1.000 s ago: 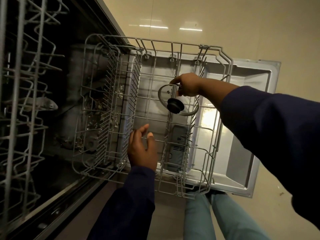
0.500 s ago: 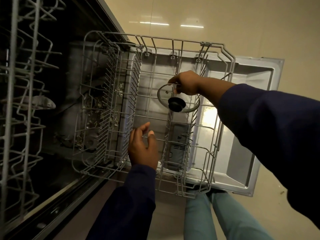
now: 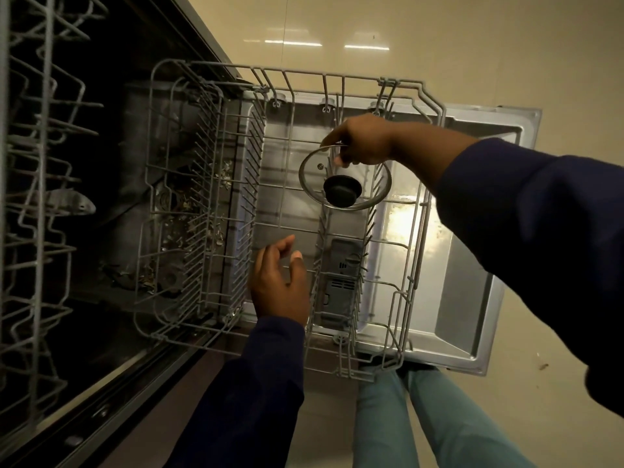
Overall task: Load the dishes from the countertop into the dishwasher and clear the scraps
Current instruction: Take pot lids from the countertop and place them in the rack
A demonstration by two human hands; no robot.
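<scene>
A round glass lid (image 3: 312, 175) with a black knob (image 3: 342, 191) hangs over the middle of the pulled-out lower dishwasher rack (image 3: 418, 96). My right hand (image 3: 363, 143) pinches the lid's metal rim at its far edge. My left hand (image 3: 278, 282) hovers open above the rack's near side, fingers loosely spread, holding nothing. The rack is a grey wire basket with rows of tines and holds no dishes that I can see.
The open dishwasher door (image 3: 472, 298) lies flat under the rack, with a detergent compartment (image 3: 341, 282). The upper rack (image 3: 37, 197) juts out at the left. The dark tub (image 3: 111, 214) lies behind. My legs (image 3: 439, 427) stand on the beige floor (image 3: 557, 383).
My right hand has carried the lid slightly further away over the rack. My left hand has stayed hovering in nearly the same spot.
</scene>
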